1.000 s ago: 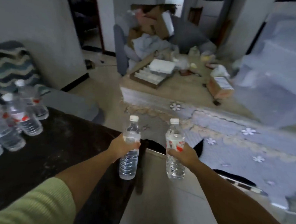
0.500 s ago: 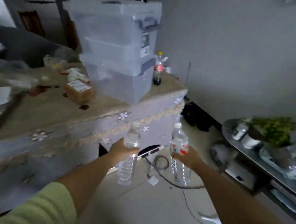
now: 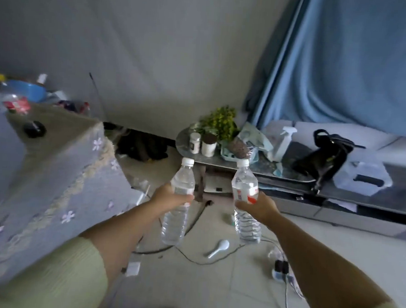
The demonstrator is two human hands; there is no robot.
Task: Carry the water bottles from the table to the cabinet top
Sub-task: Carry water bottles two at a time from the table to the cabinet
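My left hand grips a clear water bottle with a white cap around its middle, held upright over the floor. My right hand holds a second clear water bottle with a red and white label, tilted slightly left. Both bottles hang in front of me at chest height. Ahead on the right runs a low dark cabinet top, beyond the bottles and apart from them.
On the cabinet top stand a green plant, two small jars, a spray bottle, a black bag and a clear plastic box. A cloth-covered table is at left. Cables, a power strip and a white spoon lie on the floor.
My view has swung right: the dark table with bottles and the stacked bins have left the frame, and the low cabinet and blue curtain have come in. Both hands keep their bottles.
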